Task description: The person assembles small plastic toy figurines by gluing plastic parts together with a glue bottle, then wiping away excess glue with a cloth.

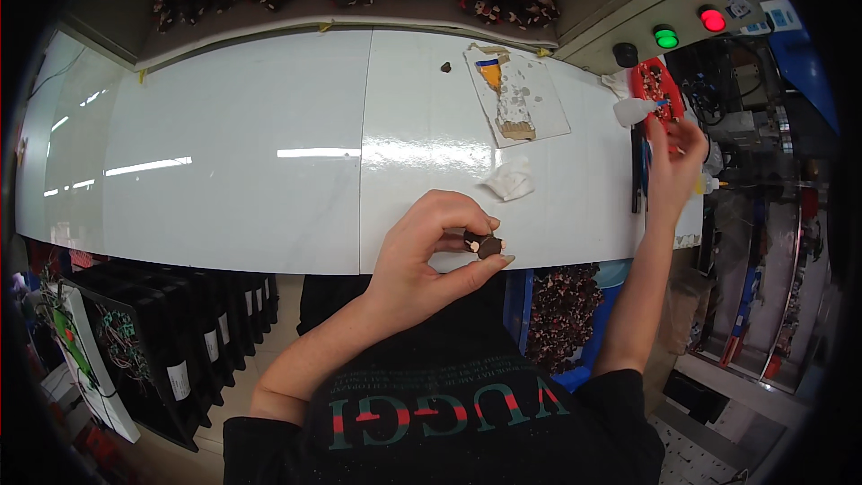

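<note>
My left hand [429, 256] is raised over the near edge of the white table [233, 162] and pinches a small dark brown piece [486, 245] with pale tips between thumb and fingers. My right hand [675, 157] reaches far right, beside a white squeeze bottle [634, 110] and a red tray [656, 88] of small dark parts. Whether it holds anything I cannot tell.
A stained card [518, 94] with an orange smear lies at the back, a crumpled white tissue [510, 180] in front of it, one tiny dark piece [445, 66] farther back. A control box with a green [665, 37] and a red button [712, 20] stands at the right. A bin of dark parts [564, 305] sits under the table.
</note>
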A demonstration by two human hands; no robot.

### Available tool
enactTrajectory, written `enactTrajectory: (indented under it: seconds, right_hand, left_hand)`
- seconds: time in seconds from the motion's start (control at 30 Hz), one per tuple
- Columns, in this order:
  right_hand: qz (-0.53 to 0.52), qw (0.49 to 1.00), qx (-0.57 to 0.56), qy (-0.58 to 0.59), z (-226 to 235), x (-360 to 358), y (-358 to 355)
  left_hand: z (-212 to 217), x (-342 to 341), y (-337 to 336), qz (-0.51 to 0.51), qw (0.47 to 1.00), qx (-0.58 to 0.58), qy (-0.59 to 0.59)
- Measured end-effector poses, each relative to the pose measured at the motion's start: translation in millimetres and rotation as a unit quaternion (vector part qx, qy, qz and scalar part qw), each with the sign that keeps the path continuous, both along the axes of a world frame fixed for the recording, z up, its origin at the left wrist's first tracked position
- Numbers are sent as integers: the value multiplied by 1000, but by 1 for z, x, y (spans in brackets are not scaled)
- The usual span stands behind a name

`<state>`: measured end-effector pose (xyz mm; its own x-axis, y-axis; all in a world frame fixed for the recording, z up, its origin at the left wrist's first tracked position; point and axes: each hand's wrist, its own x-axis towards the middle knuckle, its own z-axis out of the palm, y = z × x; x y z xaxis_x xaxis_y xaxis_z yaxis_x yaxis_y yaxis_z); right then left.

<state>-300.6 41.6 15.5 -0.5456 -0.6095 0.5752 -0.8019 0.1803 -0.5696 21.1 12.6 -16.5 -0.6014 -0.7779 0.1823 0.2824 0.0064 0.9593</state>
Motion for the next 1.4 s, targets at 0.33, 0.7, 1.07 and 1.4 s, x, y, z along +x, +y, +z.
enactTrajectory:
  seconds: [0.33,0.7,1.07,1.4]
  right_hand:
    - [325,926,185,52,-17,120,15]
    - [338,926,132,-102,20,114,27]
    - [490,846,212,-6,57,143,11]
    - [400,875,267,48,40,103,24]
  left_hand:
    - [-7,0,4,7,1000,8,-3]
    - [-3,1,3,-1,1000,15,-1]
    - [-4,3,8,-9,1000,21,13]
    - [-2,4,5,-17,999,27,-4]
